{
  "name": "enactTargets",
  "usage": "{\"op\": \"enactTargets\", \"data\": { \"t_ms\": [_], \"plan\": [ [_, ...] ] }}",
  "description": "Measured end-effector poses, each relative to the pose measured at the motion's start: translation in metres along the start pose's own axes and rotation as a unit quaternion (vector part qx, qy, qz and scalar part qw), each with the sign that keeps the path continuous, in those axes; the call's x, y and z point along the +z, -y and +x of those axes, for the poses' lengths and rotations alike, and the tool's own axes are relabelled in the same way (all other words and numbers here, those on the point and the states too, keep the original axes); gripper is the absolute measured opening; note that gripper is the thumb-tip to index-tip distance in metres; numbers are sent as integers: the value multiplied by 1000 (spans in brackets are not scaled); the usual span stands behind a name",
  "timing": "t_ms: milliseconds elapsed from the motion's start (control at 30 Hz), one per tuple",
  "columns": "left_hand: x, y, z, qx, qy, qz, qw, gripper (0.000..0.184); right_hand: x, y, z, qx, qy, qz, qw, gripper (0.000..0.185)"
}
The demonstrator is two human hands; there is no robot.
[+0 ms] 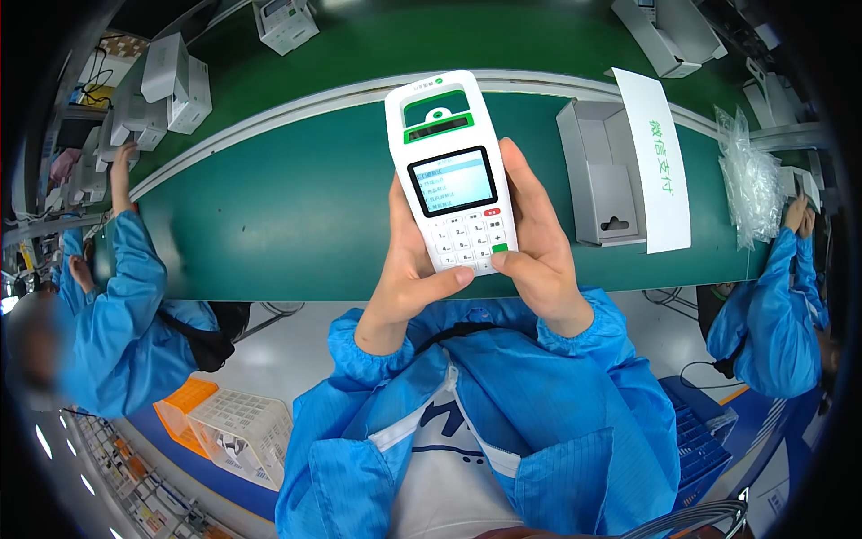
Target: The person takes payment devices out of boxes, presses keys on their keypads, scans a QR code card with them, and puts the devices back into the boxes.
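Fingers point(528, 180) on both hands are clamped around a white handheld payment terminal point(446, 151), held up over the bench, so I'm using that as the middle of the clock. Biggest thing around is the green worktable point(314, 198), running from 9 across to 3. After that, two co-workers in blue jackets: one co-worker point(126, 305) out at 8 with a hand at the gray-white cartons point(135, 112) between 9 and 10, the other co-worker point(768, 305) at 4. Then there's an open gray-white box point(572, 162) at 3, near the right hand point(543, 260) but not touching it, its lid point(651, 162) folded out to the right with green 微信支付 lettering. Just past that, also at 3, a bunch of clear plastic bags point(750, 175). Right hand grips the terminal from about 4, left hand point(400, 287) from about 8, both thumbs round the front. Screen point(452, 182) is lit with a list menu, text pretty tiny. Below it is the keypad point(462, 232), and at its lower right the green key point(500, 247). Right thumb tip is right by that key; can't tell if it's pressing.
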State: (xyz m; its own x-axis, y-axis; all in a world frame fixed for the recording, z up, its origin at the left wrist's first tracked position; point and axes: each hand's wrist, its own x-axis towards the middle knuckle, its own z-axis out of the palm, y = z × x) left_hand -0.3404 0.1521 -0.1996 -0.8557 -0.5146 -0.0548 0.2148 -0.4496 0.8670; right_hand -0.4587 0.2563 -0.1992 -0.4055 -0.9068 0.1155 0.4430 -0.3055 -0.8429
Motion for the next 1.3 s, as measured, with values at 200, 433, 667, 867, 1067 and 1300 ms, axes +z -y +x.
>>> {"op": "enactTargets", "data": {
  "t_ms": [200, 433, 667, 867, 1067, 1300],
  "plan": [
    [1, -1, 1, 2, 3, -7, 1000, 107, -2, -1, 0, -9, 7, -1, 1000, 90],
    [2, 2, 1, 0, 3, -15, 1000, 107, -3, -3, -1, -10, 0, -6, 1000, 91],
    [-6, 14, -2, 29, -36, -14, 999, 100, -10, -16, 0, 75, -58, 154, 984, 72],
    [-21, 10, 6, 153, -51, 526, 835, 79, -24, -33, -12, 152, 16, 179, 972, 69],
    [-99, 34, -5, 126, -230, 497, 827, 62, -22, 52, 19, -64, 105, -666, 736, 62],
    [-122, 48, -8, 152, -286, 442, 836, 41, -16, 72, 22, -52, 170, -755, 632, 53]
  ]
}}
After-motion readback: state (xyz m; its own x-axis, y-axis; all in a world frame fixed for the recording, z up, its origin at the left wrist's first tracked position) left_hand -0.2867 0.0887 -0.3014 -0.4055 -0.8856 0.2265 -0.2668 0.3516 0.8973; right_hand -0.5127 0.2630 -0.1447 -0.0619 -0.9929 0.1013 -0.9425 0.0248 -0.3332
